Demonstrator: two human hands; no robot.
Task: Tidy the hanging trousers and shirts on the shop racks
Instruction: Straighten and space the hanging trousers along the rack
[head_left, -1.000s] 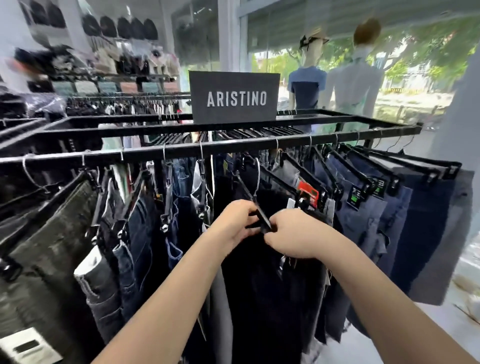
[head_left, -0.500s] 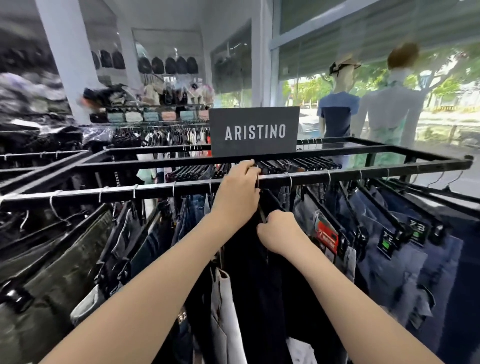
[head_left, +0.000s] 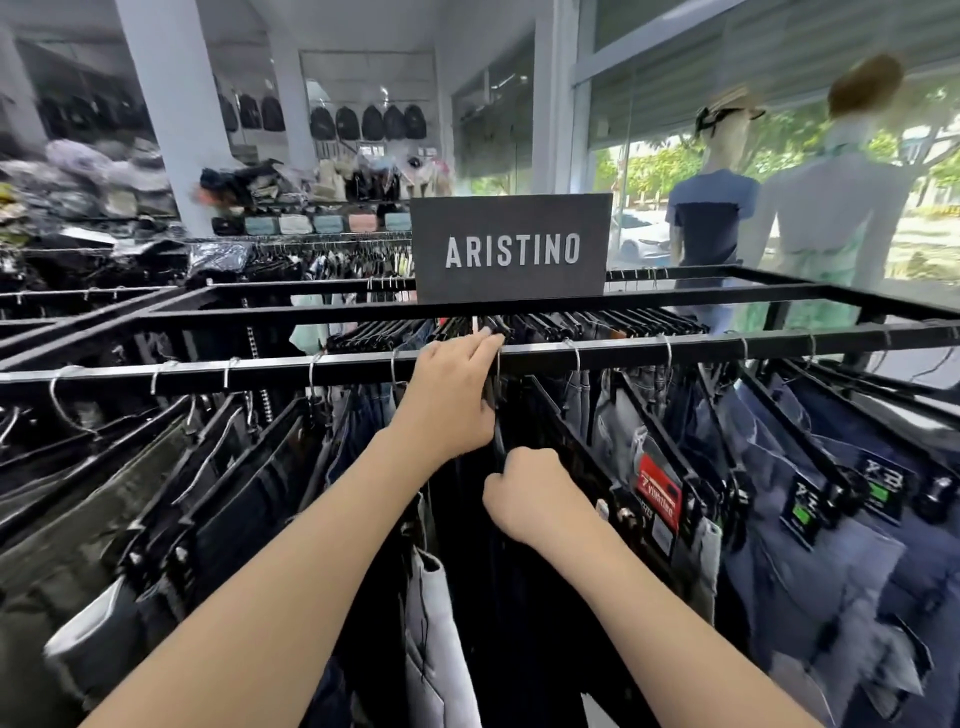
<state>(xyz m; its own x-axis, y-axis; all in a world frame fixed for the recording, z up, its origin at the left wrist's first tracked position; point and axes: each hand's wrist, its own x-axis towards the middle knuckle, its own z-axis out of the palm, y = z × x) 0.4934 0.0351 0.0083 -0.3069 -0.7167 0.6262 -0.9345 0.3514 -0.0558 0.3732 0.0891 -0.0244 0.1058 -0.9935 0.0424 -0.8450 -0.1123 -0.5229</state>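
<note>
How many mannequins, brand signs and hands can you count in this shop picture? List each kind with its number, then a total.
Mannequins: 2, one in a navy T-shirt, one in a pale shirt
Brand signs: 1, the ARISTINO sign
Hands: 2, left hand, right hand
Total: 5

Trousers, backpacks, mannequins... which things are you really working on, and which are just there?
Working on:
left hand at the rail
right hand gripping the dark trousers

Just there:
ARISTINO sign
mannequins
backpacks
</note>
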